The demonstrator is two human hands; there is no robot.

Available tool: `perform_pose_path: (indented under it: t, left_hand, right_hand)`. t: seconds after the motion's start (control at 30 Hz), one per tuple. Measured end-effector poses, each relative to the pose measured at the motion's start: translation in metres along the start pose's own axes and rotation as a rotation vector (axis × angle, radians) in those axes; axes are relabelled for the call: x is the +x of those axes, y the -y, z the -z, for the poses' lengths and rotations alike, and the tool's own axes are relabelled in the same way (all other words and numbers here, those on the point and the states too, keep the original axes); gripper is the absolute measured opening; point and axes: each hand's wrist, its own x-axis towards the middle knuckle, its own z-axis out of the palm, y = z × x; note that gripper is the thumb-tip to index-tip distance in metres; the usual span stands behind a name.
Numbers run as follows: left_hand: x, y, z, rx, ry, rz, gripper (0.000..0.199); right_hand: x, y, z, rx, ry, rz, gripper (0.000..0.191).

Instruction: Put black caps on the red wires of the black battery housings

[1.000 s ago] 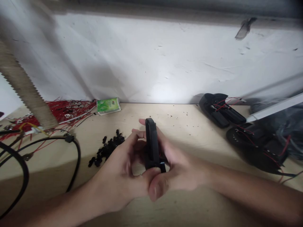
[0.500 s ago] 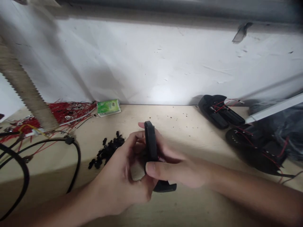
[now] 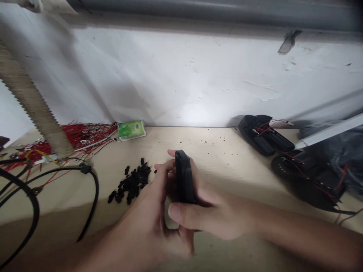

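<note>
Between my hands, above the table, a black plastic housing (image 3: pixel 183 179) stands on edge, its narrow side facing me. My left hand (image 3: pixel 161 215) is curled round its left side, fingers behind and thumb low in front. On the other side my right hand (image 3: pixel 204 211) grips it, thumb across the lower front and fingers behind. The lower end of the housing is mostly hidden by the thumbs. Left of my left hand lies a pile of small black plastic parts (image 3: pixel 133 183).
Red wires with metal pieces (image 3: pixel 85 134) heap at the back left, beside a green tissue packet (image 3: pixel 132 130). Black cable (image 3: pixel 95 189) loops at left. Similar black housings with red wires (image 3: pixel 262 136) lie at right, near a dark plastic bag (image 3: pixel 331 147). A ribbed post (image 3: pixel 36 105) rises at left.
The housing has turned in my hands, so its lower curved end no longer shows below them. Both hands have shifted slightly down and toward me, still holding it.
</note>
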Motion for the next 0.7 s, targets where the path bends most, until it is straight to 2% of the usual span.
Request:
perform_pose_path:
  t: [0.13, 0.37, 0.43, 0.57, 0.7]
  left_hand:
    - [0.002, -0.005, 0.002, 0.069, 0.018, -0.015, 0.088]
    - [0.004, -0.002, 0.002, -0.068, 0.008, -0.022, 0.082]
    - [0.005, -0.002, 0.002, -0.082, 0.003, -0.027, 0.078]
    - [0.006, -0.001, 0.001, -0.196, -0.015, -0.005, 0.061]
    - [0.008, 0.001, -0.001, -0.411, -0.026, 0.093, 0.091]
  right_hand:
    - [-0.001, 0.0, -0.003, 0.002, -0.075, 0.032, 0.047]
    - [0.0, 0.0, -0.003, 0.035, -0.076, 0.025, 0.034]
    - [0.0, -0.002, -0.005, 0.134, -0.091, 0.014, 0.034]
    - [0.001, -0.008, -0.008, 0.5, -0.211, -0.076, 0.057]
    - [0.004, -0.016, -0.008, 0.696, -0.408, -0.115, 0.082]
